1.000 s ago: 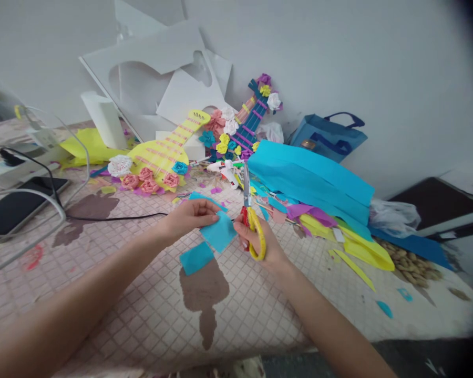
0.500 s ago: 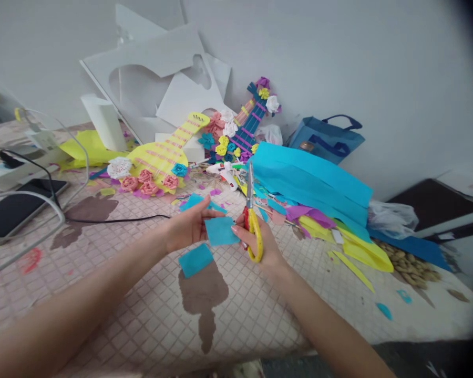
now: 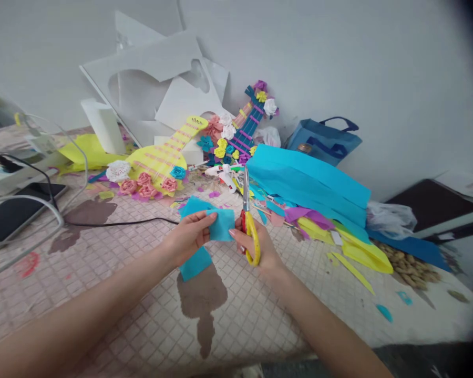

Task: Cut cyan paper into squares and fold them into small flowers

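Observation:
Between my hands is a small blue rectangle of crepe paper (image 3: 222,226). My left hand (image 3: 189,234) pinches its left edge, thumb on top. My right hand (image 3: 260,244) holds a pair of scissors (image 3: 251,231) with yellow and red handles, blades pointing up and away; its thumb and fingertips also touch the paper's right edge. Below my left hand another blue paper piece (image 3: 197,264) lies on the table, partly covered by the hand. Just beyond my fingers lies more blue paper (image 3: 196,206).
A yellow paper guitar (image 3: 157,160) with paper flowers and a dark blue one (image 3: 246,126) stand at the back. A glue gun (image 3: 225,174), a large blue crepe sheet (image 3: 307,181) and yellow strips (image 3: 355,273) lie beyond and right. A phone (image 3: 19,212) and cables are left.
My left hand has moved right and closed its thumb and fingers on the blue paper's left edge. The scissors stay in my right hand.

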Demonstrator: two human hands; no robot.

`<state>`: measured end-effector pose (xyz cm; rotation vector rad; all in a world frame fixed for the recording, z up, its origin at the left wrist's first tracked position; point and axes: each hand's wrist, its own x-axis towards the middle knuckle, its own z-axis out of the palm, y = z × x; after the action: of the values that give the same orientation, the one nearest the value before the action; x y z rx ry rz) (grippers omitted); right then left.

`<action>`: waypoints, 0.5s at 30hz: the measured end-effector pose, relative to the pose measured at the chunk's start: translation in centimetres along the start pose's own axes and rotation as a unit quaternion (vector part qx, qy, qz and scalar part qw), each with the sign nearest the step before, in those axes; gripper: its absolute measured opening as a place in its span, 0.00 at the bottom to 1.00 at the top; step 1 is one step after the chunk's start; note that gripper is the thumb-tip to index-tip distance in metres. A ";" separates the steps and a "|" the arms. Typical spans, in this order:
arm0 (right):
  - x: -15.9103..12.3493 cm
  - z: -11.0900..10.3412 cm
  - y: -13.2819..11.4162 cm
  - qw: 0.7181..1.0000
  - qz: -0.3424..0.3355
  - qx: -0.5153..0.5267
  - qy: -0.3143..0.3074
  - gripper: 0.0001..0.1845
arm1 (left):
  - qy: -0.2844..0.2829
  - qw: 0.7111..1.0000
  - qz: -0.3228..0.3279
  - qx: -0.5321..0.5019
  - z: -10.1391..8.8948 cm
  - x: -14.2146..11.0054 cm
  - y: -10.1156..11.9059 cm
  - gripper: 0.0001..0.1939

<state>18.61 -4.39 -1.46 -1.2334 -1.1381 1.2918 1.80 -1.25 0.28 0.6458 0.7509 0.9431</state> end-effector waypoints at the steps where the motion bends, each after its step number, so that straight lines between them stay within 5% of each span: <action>1: 0.0 0.0 0.1 1.000 0.001 0.003 -0.001 0.18 | 0.007 1.000 0.001 -0.015 0.1 0.0 0.1 0.07; 15: -1.2 -0.1 0.8 0.986 0.009 -0.070 -0.151 0.28 | 0.056 0.994 0.048 -0.084 -0.6 0.2 5.0 0.06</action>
<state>18.72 -5.61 -2.19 -1.1751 -1.4577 1.4677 -0.91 1.23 3.73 0.4866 0.7360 1.1256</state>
